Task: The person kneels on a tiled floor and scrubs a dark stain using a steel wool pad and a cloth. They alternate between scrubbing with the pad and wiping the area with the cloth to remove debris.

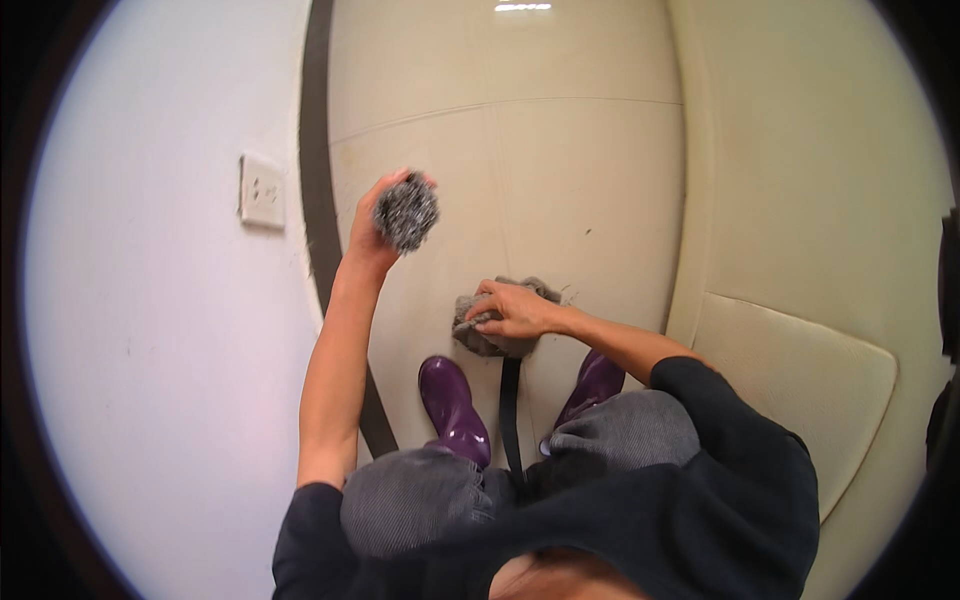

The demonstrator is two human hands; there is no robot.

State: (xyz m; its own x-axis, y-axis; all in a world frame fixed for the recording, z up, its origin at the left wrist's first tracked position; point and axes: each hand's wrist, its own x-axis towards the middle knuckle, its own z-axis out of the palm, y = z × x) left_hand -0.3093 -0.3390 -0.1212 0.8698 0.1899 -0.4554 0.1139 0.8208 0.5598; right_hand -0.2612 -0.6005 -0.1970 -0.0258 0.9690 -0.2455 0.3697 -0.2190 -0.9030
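Note:
My left hand (pixel 379 217) is raised in front of me near the white wall, closed around a steel wool scouring pad (pixel 406 212). Down at the tiled floor (pixel 585 172), my right hand (pixel 511 309) grips a crumpled grey cloth (pixel 480 341) between thumb and fingers. The cloth lies on the floor just ahead of my boots, and part of it is hidden under the hand. A few small dark marks show on the floor to the right of the cloth.
A wall socket (pixel 262 193) is on the left wall above a dark skirting strip (pixel 321 150). Purple rubber boots (pixel 450 405) stand either side of a black strap (pixel 510 412). A cream padded panel (pixel 795 375) is at the right.

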